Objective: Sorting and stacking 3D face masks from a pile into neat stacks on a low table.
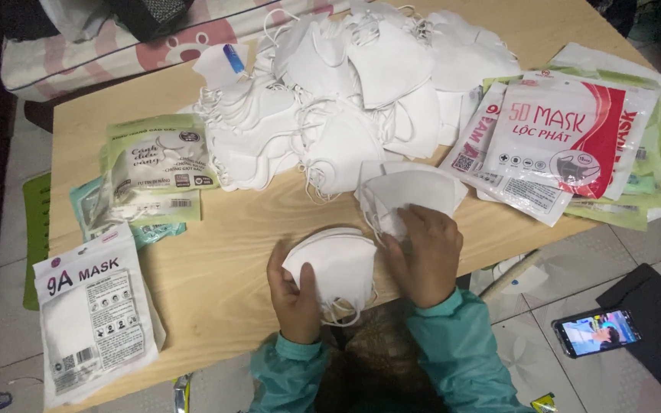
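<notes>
1. I see a low wooden table (216,268), light grain, standing on a tiled floor (560,283).
2. Big heap of white masks (330,92) at its far middle.
3. Red-and-white mask packets (568,138) stacked on the right; green packets (158,164) and a white filled packet (93,313) on the left.
4. Phone (597,331) lies on the floor.

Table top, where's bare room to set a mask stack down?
Bare wood lies between the white packet and the left hand, and below the heap of masks. The right side is crowded with printed bags.
</notes>
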